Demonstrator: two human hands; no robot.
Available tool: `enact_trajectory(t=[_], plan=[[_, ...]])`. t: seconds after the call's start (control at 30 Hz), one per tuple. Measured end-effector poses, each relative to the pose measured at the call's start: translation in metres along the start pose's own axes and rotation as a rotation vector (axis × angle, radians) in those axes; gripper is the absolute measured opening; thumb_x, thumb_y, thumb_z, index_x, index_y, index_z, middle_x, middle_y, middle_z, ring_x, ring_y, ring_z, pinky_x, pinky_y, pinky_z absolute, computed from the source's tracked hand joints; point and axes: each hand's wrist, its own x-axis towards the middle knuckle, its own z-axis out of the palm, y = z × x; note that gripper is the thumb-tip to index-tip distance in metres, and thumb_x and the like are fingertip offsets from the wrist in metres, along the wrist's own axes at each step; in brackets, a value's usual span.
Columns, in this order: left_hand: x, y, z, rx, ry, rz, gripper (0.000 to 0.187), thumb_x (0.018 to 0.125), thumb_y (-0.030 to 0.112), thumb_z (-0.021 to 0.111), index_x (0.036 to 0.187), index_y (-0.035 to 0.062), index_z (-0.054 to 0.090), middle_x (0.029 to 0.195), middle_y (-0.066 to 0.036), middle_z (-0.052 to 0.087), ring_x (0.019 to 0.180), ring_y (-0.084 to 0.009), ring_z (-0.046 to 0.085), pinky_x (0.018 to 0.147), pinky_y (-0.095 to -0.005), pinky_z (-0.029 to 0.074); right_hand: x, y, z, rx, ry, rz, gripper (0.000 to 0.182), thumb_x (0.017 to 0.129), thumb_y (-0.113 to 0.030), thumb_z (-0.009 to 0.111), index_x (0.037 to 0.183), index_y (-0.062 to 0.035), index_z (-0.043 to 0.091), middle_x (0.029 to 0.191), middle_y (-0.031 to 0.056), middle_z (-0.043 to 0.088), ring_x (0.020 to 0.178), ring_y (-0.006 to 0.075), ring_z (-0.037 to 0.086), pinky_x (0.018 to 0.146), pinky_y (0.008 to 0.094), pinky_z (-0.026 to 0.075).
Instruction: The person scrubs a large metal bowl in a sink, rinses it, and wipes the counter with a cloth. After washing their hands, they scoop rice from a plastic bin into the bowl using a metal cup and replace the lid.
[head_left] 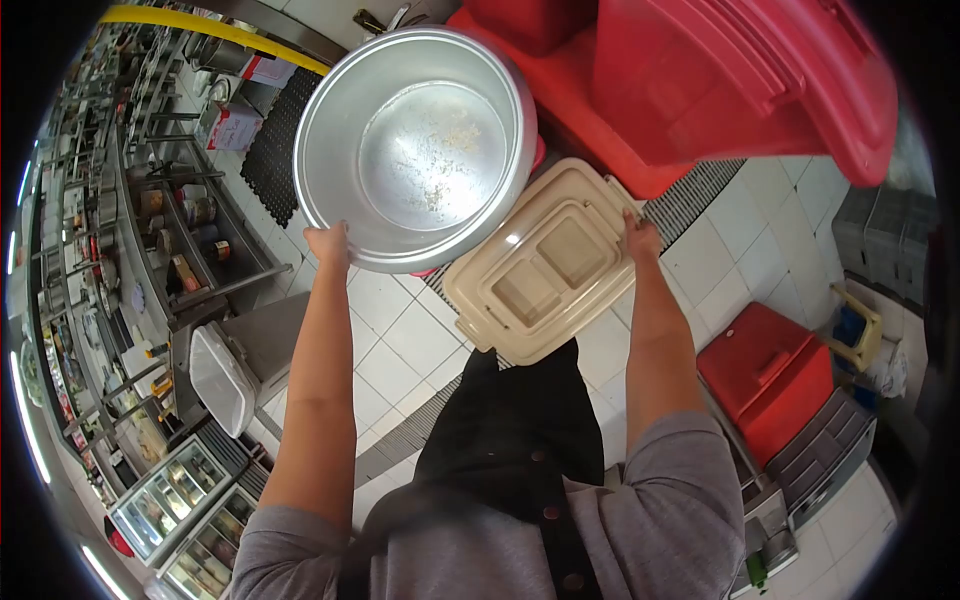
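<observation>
My left hand (328, 243) is closed on the near rim of a large round metal pot (430, 150), whose worn, spotted inside faces me. My right hand (642, 238) grips the right end of a beige plastic lid (545, 262) with moulded recesses, held at a slant in front of my legs. The pot's lower right side overlaps the lid's left edge in this view. Something pink shows in part behind the pot, mostly hidden by it.
Large red plastic bins (700, 80) stand at the far right. Another red box (765, 375) sits at right. On the left are metal shelving (150, 220), a white bin (222, 380) and a black mat (275, 150). A floor grate (690, 200) crosses white tiles (395, 335).
</observation>
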Motion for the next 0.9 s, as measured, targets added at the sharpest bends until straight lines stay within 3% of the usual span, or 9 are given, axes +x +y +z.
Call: enact_trajectory(t=[0.03,0.37,0.53,0.6,0.63,0.7,0.77,0.83,0.9], plan=[[-0.001,0.005,0.002,-0.021,0.005,0.002,0.056,0.066,0.002,0.071,0.112,-0.0099,0.04,0.105,-0.027,0.058,0.093,-0.0352,0.064,0.082,-0.0392,0.053,0.006,0.005,0.004,0.012,0.11,-0.022,0.088,0.081,-0.075,0.048,0.118,0.0028,0.063,0.111,0.0308,0.062,0.109,0.0428,0.058,0.096,0.0453,0.045],[-0.007,0.008,0.005,0.077,0.11,0.022,0.054,0.064,0.005,0.073,0.109,-0.0084,0.046,0.099,-0.026,0.062,0.088,-0.0366,0.066,0.079,-0.0404,0.054,0.026,0.059,0.0,0.052,-0.062,-0.067,0.09,0.084,-0.075,0.042,0.08,0.0107,0.068,0.08,0.0353,0.062,0.092,0.0472,0.062,0.082,0.0503,0.047],[-0.002,0.005,0.004,0.098,0.115,0.02,0.054,0.065,0.006,0.074,0.109,-0.0085,0.047,0.1,-0.026,0.062,0.089,-0.0369,0.066,0.08,-0.041,0.054,0.039,0.061,0.009,-0.008,0.002,0.033,0.089,0.085,-0.075,0.04,0.087,0.0096,0.068,0.086,0.0345,0.064,0.09,0.0478,0.063,0.081,0.0513,0.048],[-0.002,0.003,0.006,0.086,0.101,0.009,0.054,0.065,0.005,0.074,0.109,-0.0085,0.047,0.1,-0.026,0.062,0.089,-0.037,0.066,0.08,-0.0412,0.054,0.035,0.051,0.002,-0.011,-0.1,0.153,0.078,0.088,-0.065,0.048,0.104,0.0094,0.064,0.098,0.0323,0.064,0.1,0.0455,0.06,0.085,0.052,0.047],[-0.002,0.002,0.007,0.058,0.1,0.019,0.054,0.065,0.005,0.074,0.11,-0.0082,0.046,0.102,-0.026,0.062,0.091,-0.037,0.066,0.081,-0.0409,0.054,0.024,0.046,0.004,-0.009,-0.092,0.156,0.078,0.088,-0.065,0.048,0.104,0.0094,0.064,0.098,0.0323,0.064,0.1,0.0455,0.06,0.085,0.052,0.047],[0.0,0.002,0.008,0.021,0.096,0.034,0.055,0.065,0.004,0.074,0.11,-0.008,0.046,0.103,-0.026,0.061,0.092,-0.0369,0.066,0.082,-0.0405,0.054,-0.036,0.0,-0.002,-0.032,0.549,-0.103,0.06,0.086,-0.048,0.062,0.114,0.0051,0.058,0.115,0.0249,0.057,0.111,0.039,0.053,0.093,0.0508,0.043],[-0.002,0.005,0.009,0.0,0.101,0.035,0.056,0.066,0.003,0.073,0.112,-0.008,0.044,0.107,-0.027,0.06,0.095,-0.037,0.065,0.084,-0.0398,0.053,-0.089,-0.034,-0.014,0.147,0.374,-0.418,0.059,0.08,-0.038,0.071,0.12,0.0003,0.05,0.117,0.0198,0.049,0.115,0.0368,0.045,0.101,0.0502,0.036],[-0.01,0.013,0.006,-0.018,0.088,0.042,0.056,0.066,0.002,0.072,0.113,-0.008,0.043,0.107,-0.027,0.06,0.097,-0.0374,0.064,0.085,-0.0397,0.053,-0.143,-0.058,0.009,0.15,0.231,-0.618,0.048,0.08,-0.035,0.071,0.109,-0.0005,0.054,0.109,0.0207,0.051,0.102,0.0385,0.05,0.099,0.0455,0.038],[-0.013,0.018,0.003,-0.041,0.075,0.054,0.056,0.066,0.002,0.071,0.113,-0.008,0.042,0.108,-0.027,0.059,0.099,-0.0379,0.064,0.085,-0.0396,0.052,-0.184,-0.081,0.025,-0.054,0.251,-0.566,0.049,0.082,-0.035,0.069,0.111,0.001,0.054,0.109,0.0193,0.052,0.104,0.0396,0.05,0.098,0.047,0.039]])
